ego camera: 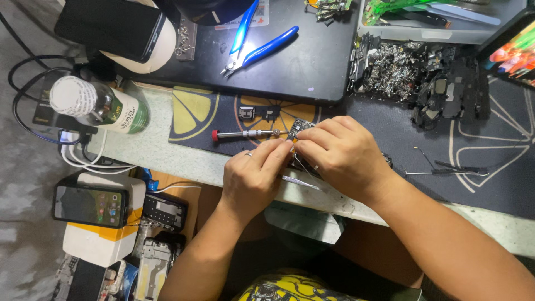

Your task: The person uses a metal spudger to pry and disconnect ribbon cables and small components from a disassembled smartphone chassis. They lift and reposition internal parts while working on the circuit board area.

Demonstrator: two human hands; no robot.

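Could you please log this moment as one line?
left hand: pinching small circuit board | right hand: pinching same board | screwdriver: on mat beside hands | blue pliers: on dark case

One head-worn camera looks steeply down, close over the table [167, 153] edge, taking in both hands at centre, forearms below, floor clutter at left.

left hand [253, 173] and right hand [340, 156] pinch a small circuit board [301, 127] at the table edge; tweezers [301, 181] under the hands | screwdriver [245, 134] just left on the mat [390, 128] | blue pliers [259, 47] on the laptop [301, 72]; bottle [100, 106] far left
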